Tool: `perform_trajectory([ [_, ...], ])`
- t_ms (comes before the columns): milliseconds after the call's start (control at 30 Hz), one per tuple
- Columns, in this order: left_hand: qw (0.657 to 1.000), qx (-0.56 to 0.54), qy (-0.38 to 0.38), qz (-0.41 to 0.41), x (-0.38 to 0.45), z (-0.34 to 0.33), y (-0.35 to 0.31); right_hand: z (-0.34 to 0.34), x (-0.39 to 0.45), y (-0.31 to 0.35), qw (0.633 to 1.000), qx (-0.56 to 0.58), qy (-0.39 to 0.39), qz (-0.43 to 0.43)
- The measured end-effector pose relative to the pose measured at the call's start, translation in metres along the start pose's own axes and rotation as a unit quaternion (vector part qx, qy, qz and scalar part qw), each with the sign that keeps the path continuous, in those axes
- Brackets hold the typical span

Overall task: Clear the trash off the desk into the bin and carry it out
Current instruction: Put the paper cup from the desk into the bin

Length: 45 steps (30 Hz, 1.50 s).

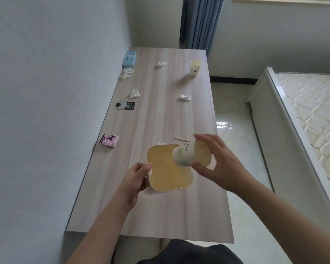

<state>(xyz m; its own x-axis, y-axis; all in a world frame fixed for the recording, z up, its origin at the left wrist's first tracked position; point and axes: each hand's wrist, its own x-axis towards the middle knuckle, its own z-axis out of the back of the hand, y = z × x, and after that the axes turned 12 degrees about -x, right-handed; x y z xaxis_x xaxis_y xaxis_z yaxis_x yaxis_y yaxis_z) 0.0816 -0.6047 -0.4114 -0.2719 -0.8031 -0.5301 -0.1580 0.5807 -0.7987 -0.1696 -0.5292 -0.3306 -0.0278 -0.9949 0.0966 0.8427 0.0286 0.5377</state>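
Our right hand (220, 164) has thumb and fingers curled round a paper cup (187, 155), which is tipped on its side with its base toward the left. It is held over the open mouth of a yellow bin (164, 174). Our left hand (136, 178) pinches the bin's left rim between thumb and fingers, and the bin itself seems to be raised above the desk (160, 210) with its opening tilted toward us, though we cannot be sure it is clear of the surface.

Just behind the bin lie a thin wooden stick (181, 139) and a scrap of white tissue (161, 143) peeking over the rim. Farther along the desk we see four crumpled tissues: one near the right edge (184, 97), one toward the wall (134, 93), one beside a blue tissue pack (129, 58) at (127, 72), and one mid-desk far off (162, 64). A second paper cup (195, 67) stands upright near the far right corner. A pink packet (109, 141) lies by the wall edge, well left of the bin.
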Motion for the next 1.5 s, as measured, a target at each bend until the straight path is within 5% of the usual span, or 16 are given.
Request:
perform_trajectory([
  [267, 0.994, 0.076, 0.061, -0.039, -0.005, -0.013, 0.004, -0.052, -0.022, 0.007, 0.979, -0.159, 0.129, 0.016],
  [667, 0.988, 0.115, 0.096, -0.041, -0.012, -0.013, 0.009, -0.066, -0.031, 0.009, 0.95, -0.198, 0.241, 0.01],
  [900, 0.984, 0.127, 0.116, -0.048, -0.012, -0.017, 0.01, -0.056, -0.036, 0.013, 0.961, -0.181, 0.209, 0.01],
  [1167, 0.984, 0.12, 0.128, -0.03, -0.008, -0.042, 0.021, -0.005, -0.065, -0.015, 0.989, -0.089, 0.067, -0.092],
  [1500, 0.977, 0.133, 0.167, -0.002, -0.014, -0.109, 0.04, 0.036, -0.125, -0.086, 0.958, -0.242, 0.033, -0.149],
])
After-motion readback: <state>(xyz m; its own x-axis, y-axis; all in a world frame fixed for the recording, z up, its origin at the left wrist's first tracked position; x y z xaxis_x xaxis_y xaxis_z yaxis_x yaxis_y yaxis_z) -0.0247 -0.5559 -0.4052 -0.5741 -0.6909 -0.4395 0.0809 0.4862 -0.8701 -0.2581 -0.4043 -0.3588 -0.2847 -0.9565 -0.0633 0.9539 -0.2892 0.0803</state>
